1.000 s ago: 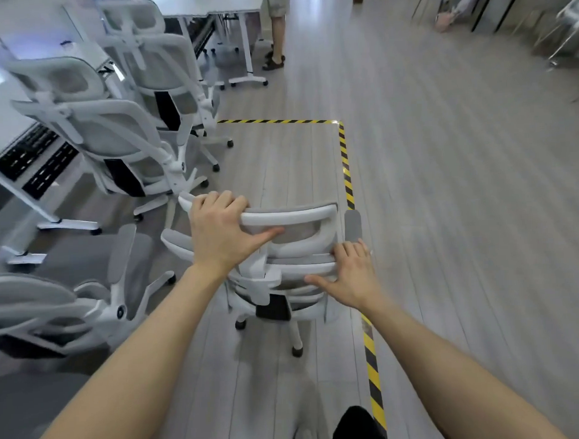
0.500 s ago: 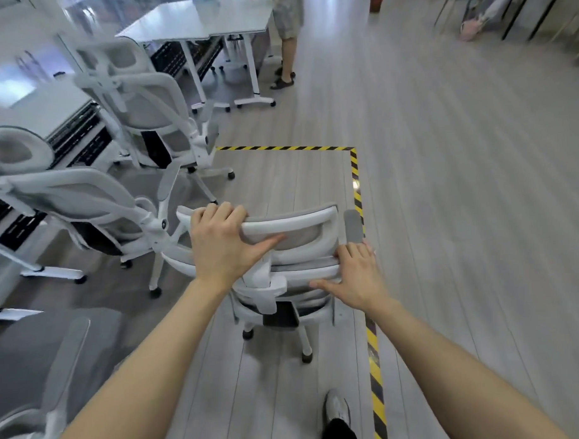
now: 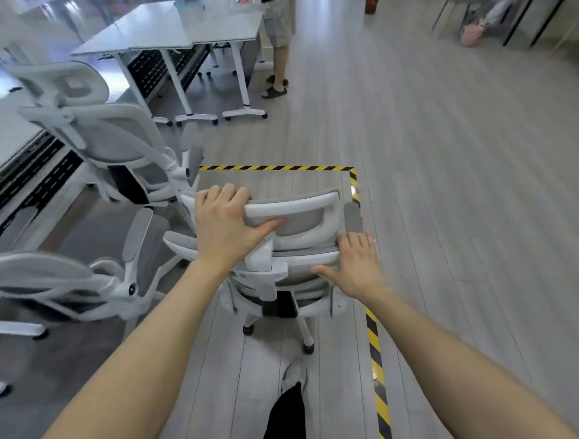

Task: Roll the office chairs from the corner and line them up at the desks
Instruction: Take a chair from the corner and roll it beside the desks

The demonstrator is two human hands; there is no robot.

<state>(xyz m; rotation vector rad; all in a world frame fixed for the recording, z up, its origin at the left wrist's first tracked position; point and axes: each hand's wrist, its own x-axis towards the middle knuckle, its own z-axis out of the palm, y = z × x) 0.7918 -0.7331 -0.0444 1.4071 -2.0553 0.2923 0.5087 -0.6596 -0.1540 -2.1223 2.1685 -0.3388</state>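
A white and grey office chair (image 3: 298, 219) stands right in front of me, seen from behind. My left hand (image 3: 227, 223) grips the left end of its headrest, fingers over the top and thumb under it. My right hand (image 3: 353, 266) holds the right edge of the backrest top, fingers curled over it and thumb along the back. Two more such chairs, one (image 3: 114, 140) and another (image 3: 70, 282), stand at the left beside the long desks (image 3: 12, 130).
Yellow and black tape (image 3: 373, 341) marks a rectangle on the grey plank floor to the right of the chair and ahead of it. White desks on castors (image 3: 183, 29) stand ahead at the left, with a person (image 3: 278, 32) beside them. Dark chairs (image 3: 464, 3) are far right.
I have rolled the chair forward along the tape. The parked chairs on the left have slid back past me and the far desks are nearer. Both hands keep their hold.
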